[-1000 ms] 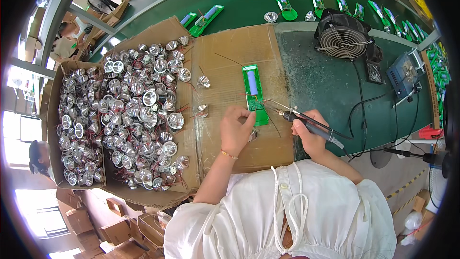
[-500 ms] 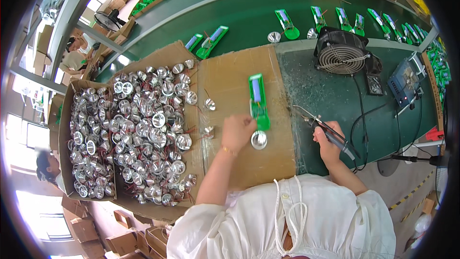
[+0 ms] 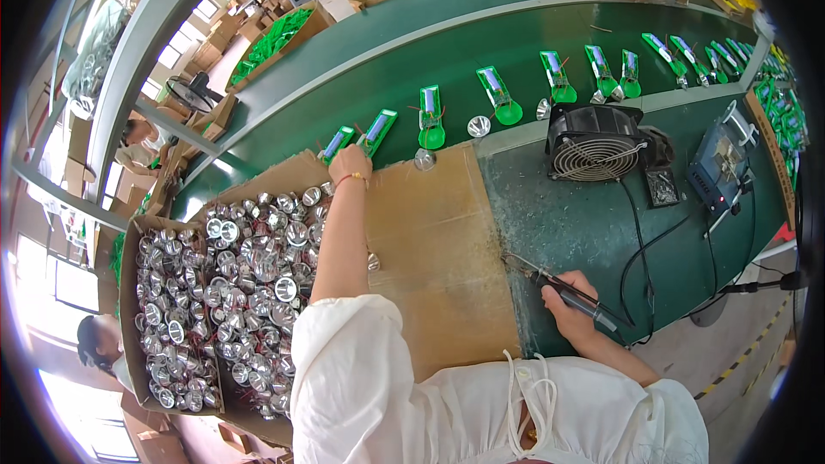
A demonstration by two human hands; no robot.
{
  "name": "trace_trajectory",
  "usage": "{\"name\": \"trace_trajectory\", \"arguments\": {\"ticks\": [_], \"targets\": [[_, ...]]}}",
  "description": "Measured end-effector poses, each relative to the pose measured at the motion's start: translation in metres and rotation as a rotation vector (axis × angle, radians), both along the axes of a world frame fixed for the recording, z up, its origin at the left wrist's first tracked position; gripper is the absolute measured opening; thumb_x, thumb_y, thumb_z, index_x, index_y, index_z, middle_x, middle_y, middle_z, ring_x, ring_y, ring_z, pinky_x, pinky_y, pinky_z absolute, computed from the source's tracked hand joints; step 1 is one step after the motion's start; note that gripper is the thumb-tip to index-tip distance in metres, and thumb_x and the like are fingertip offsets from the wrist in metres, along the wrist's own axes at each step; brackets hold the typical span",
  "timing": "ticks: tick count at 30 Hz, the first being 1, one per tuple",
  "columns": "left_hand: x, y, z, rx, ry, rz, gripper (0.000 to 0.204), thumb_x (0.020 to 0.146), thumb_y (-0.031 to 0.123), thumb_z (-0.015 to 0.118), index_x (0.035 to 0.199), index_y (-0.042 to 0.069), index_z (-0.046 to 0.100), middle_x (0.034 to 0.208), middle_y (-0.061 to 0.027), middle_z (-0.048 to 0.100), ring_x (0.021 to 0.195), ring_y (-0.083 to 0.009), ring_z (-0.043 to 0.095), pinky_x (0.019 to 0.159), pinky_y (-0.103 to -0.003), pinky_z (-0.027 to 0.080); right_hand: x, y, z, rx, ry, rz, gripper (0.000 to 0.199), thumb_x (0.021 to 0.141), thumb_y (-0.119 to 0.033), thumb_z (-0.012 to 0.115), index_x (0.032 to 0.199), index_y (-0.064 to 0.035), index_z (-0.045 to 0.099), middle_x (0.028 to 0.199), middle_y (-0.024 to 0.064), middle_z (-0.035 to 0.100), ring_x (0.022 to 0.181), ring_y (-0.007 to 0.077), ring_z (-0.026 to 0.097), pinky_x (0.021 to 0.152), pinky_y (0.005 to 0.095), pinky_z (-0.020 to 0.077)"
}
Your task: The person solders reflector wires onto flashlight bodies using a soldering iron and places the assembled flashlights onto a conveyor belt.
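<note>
My left hand [image 3: 351, 167] is stretched out to the green belt's near edge, its fingers closed over the lower end of a green flashlight housing [image 3: 378, 127] with a violet cell in it. Another green housing [image 3: 336, 144] lies just left of these fingers. My right hand [image 3: 571, 302] grips a soldering iron [image 3: 574, 297], its tip pointing left over the edge of the brown cardboard sheet [image 3: 438, 266]. On the belt beyond the sheet lies a housing [image 3: 430, 117] with a silver reflector cup [image 3: 424, 159] at its near end.
To the left, cardboard boxes [image 3: 215, 361] hold many silver reflector cups [image 3: 258, 266]. A black fan [image 3: 593, 144], a small dark tray [image 3: 662, 186] and a blue soldering station [image 3: 720, 163] stand at the right. More green housings [image 3: 557, 77] line the belt [image 3: 481, 43]. Co-workers sit at far left.
My left hand has moved from the cardboard sheet forward and left to the belt. The housing and reflector from the sheet now appear on the belt. The iron stays in my right hand.
</note>
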State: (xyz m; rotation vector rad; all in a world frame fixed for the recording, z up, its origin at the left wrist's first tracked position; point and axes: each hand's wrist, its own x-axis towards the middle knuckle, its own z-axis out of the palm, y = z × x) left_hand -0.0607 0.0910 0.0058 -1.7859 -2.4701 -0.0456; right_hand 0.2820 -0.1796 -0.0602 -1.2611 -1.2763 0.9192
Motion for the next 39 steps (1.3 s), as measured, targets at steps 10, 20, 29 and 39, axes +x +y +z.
{"name": "trace_trajectory", "arguments": {"ticks": [10, 20, 29, 39], "targets": [[0.104, -0.181, 0.000, -0.022, -0.007, -0.234, 0.021, 0.074, 0.023, 0.052, 0.065, 0.006, 0.061, 0.067, -0.0136, 0.061, 0.064, -0.0301, 0.062, 0.055, -0.040, 0.050, 0.001, 0.002, 0.002, -0.100, 0.121, -0.075, 0.014, 0.076, -0.008, 0.065, 0.082, -0.0016, 0.054, 0.062, 0.0029, 0.057, 0.055, 0.0071, 0.053, 0.051, 0.0217, 0.0425], [0.075, -0.274, 0.029, 0.253, -0.515, -0.101, 0.036, 0.076, 0.041, 0.061, 0.066, 0.006, 0.064, 0.065, -0.0117, 0.062, 0.059, -0.0317, 0.059, 0.055, -0.039, 0.046, -0.003, 0.002, 0.010, -0.059, 0.212, -0.019, 0.014, 0.079, -0.010, 0.062, 0.084, -0.0002, 0.053, 0.066, 0.0049, 0.057, 0.054, 0.0075, 0.052, 0.050, 0.0203, 0.0425], [0.012, -0.170, 0.002, -0.032, -0.050, 0.088, 0.035, 0.076, 0.040, 0.059, 0.078, 0.006, 0.067, 0.078, -0.0181, 0.064, 0.075, -0.0319, 0.062, 0.067, -0.039, 0.049, -0.003, 0.001, 0.010, -0.090, 0.254, -0.028, 0.015, 0.079, -0.010, 0.063, 0.084, -0.0004, 0.053, 0.067, 0.0044, 0.058, 0.055, 0.0074, 0.052, 0.051, 0.0204, 0.0430], [0.054, -0.272, 0.009, 0.266, -1.241, -0.065, 0.020, 0.081, 0.015, 0.060, 0.086, -0.005, 0.063, 0.072, -0.0064, 0.065, 0.066, -0.0091, 0.059, 0.061, -0.023, 0.047, -0.004, 0.000, 0.010, -0.083, 0.252, -0.007, 0.015, 0.078, -0.008, 0.064, 0.084, -0.0006, 0.052, 0.068, 0.0046, 0.058, 0.057, 0.0073, 0.053, 0.051, 0.0203, 0.0431]]}}
